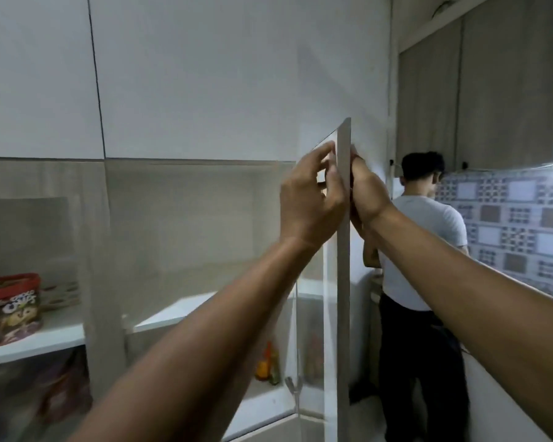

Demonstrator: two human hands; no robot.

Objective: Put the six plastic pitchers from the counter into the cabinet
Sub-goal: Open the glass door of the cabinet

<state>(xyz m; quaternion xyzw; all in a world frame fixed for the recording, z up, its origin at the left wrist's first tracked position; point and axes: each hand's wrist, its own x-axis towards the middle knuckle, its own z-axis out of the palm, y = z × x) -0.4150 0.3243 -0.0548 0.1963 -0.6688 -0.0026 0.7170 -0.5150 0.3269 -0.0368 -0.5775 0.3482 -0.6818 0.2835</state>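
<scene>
A wall cabinet (173, 218) fills the view, its glass door (343, 282) swung out edge-on towards me. My left hand (310, 199) rests against the door's inner side near the top, fingers curled on its edge. My right hand (367, 189) grips the outer side of the same edge at about the same height. The upper shelf (186, 309) behind the door is bare. No pitcher and no counter show in the head view.
A red-lidded cereal tub (10, 309) stands on the left shelf beside stacked plates. Small bottles (268, 365) sit on the lower shelf. A person in a white T-shirt (425, 250) stands close behind the door at the right, by a patterned tile wall (517, 218).
</scene>
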